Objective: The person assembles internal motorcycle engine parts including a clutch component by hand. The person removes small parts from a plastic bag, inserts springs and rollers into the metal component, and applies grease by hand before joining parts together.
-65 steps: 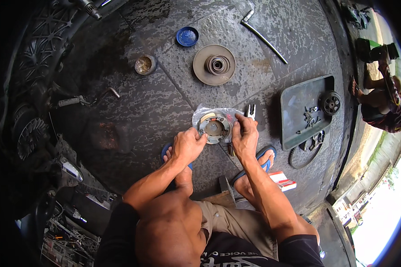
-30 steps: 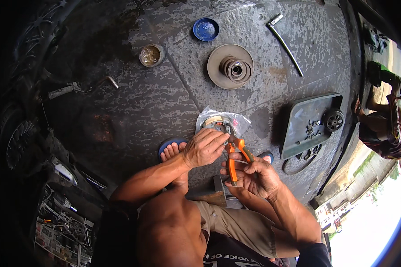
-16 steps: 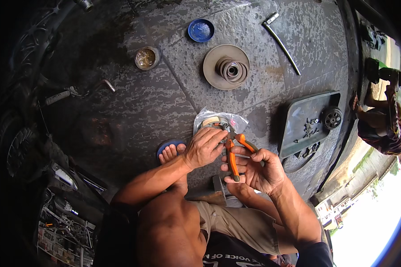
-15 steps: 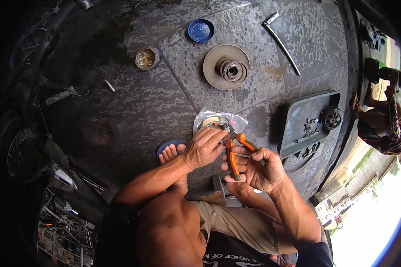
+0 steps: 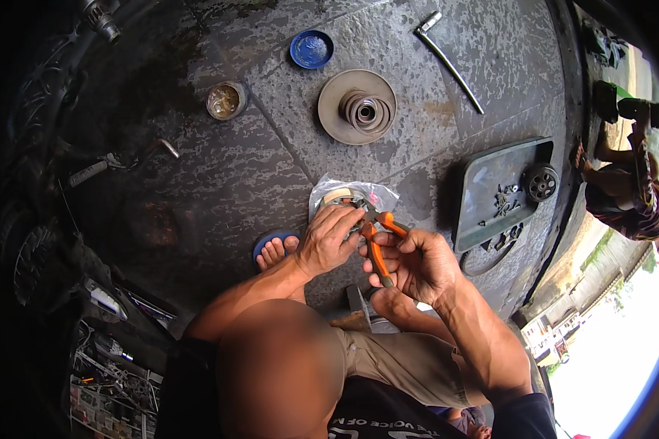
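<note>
My right hand (image 5: 426,269) holds orange-handled pliers (image 5: 375,256), its fingers curled about the handles, which stand apart. The plier jaws reach to a round part with a pale curved lining (image 5: 338,195), which looks like a clutch shoe assembly. My left hand (image 5: 328,243) lies closed over the near side of this part, fingertips beside the jaws. Beneath the part is a clear plastic bag (image 5: 385,199). What the jaws touch is too small to make out, and my left fingers hide much of the part.
Beyond my hands stand a disc with a coil spring (image 5: 329,121), a blue lid (image 5: 312,49) and an open jar (image 5: 225,100). A long-handled wrench (image 5: 454,69) lies far right. At right, a grey tray (image 5: 476,227) holds small hardware and a round part. Another person (image 5: 622,205) is at the right edge.
The fingers of my right hand have curled closer around the plier handles, and the handles look a little nearer each other. The whole view has shifted slightly; my left hand stays on the part.
</note>
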{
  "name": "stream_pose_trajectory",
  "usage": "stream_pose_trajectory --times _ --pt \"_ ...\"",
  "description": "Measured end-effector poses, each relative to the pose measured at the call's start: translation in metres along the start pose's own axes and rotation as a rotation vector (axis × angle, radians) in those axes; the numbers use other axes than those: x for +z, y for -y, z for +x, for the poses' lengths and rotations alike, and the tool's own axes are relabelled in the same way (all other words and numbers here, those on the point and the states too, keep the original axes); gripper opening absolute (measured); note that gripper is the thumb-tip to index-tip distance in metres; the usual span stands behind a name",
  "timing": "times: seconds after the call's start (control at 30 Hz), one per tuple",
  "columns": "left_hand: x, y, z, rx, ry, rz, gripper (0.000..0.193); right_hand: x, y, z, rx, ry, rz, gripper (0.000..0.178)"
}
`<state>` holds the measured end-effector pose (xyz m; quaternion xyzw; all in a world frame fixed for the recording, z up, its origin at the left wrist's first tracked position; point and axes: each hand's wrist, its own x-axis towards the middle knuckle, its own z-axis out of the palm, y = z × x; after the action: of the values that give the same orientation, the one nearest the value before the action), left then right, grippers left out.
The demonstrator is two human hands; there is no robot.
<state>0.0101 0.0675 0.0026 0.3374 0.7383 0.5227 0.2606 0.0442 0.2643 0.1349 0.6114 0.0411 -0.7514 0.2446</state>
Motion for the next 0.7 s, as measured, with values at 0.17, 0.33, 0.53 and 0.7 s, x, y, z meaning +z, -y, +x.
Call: stream_pose_trajectory --times 0.17,0.33,0.53,0.7 --pt "-0.002 -0.001 0.002 0.011 0.026 0.010 0.045 0.002 -0.003 0.000 -0.041 -0.073 -0.091 0.039" --pt "0.000 0.000 0.001 0.043 0.015 0.041 0.044 0.002 -0.004 -0.001 -0.068 -0.053 -0.124 0.037" --pt "-0.002 -0.003 -0.004 0.050 -0.019 0.037 0.038 -0.016 -0.018 -0.009 -0.113 0.011 -0.245 0.033" --pt "-0.011 -0.003 0.005 -0.019 -0.050 0.148 0.033 -0.086 -0.046 -0.012 -0.696 -0.248 -0.906 0.036"
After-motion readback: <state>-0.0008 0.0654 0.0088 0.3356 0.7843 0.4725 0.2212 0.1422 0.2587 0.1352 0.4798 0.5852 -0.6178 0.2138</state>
